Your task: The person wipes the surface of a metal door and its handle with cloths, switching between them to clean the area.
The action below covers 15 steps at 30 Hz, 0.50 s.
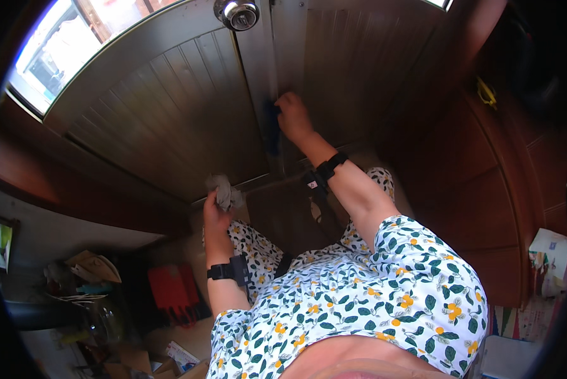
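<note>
My right hand point(294, 118) reaches to the middle of a metal double door, its fingers bent around the edge of a dark blue item point(272, 125). That item is blurred and lies along the seam between the left door leaf point(184, 113) and the right door leaf point(345, 71); whether it is a cloth or a brush cannot be told. Lower and to the left, my left hand point(216, 214) holds a crumpled grey cloth point(226, 193) near the foot of the left leaf. A round metal doorknob point(238, 15) sits high on the door.
Dark wooden panelling point(463, 199) runs along the right, with a yellow object point(486, 93) above it. At lower left are a red object point(174, 289), cardboard boxes point(136, 360) and clutter. A brown mat point(283, 213) lies between my knees. A white box point(551, 253) stands far right.
</note>
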Each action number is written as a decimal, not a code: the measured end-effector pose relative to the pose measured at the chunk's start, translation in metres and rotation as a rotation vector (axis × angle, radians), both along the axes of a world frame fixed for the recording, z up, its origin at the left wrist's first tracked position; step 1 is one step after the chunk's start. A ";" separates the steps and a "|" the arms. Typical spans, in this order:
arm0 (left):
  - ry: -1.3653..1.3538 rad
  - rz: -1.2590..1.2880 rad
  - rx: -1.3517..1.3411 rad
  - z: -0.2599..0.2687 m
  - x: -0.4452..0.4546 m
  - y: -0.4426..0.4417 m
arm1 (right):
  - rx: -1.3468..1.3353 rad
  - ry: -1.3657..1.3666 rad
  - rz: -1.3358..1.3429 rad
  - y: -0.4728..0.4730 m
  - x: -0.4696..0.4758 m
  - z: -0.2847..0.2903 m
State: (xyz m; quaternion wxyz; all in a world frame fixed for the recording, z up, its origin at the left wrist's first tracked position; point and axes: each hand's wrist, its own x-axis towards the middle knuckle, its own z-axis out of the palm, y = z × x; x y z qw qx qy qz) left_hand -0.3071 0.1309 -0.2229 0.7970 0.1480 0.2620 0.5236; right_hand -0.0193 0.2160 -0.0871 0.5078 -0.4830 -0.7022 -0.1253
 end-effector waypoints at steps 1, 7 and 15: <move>0.024 0.011 -0.006 0.005 0.009 0.002 | -0.075 0.096 0.005 0.002 0.012 -0.008; 0.209 0.027 0.012 0.034 0.092 0.009 | -0.401 0.570 0.183 -0.033 0.124 -0.014; 0.802 0.154 0.373 0.180 0.289 -0.008 | -0.758 0.804 0.246 -0.123 0.304 -0.031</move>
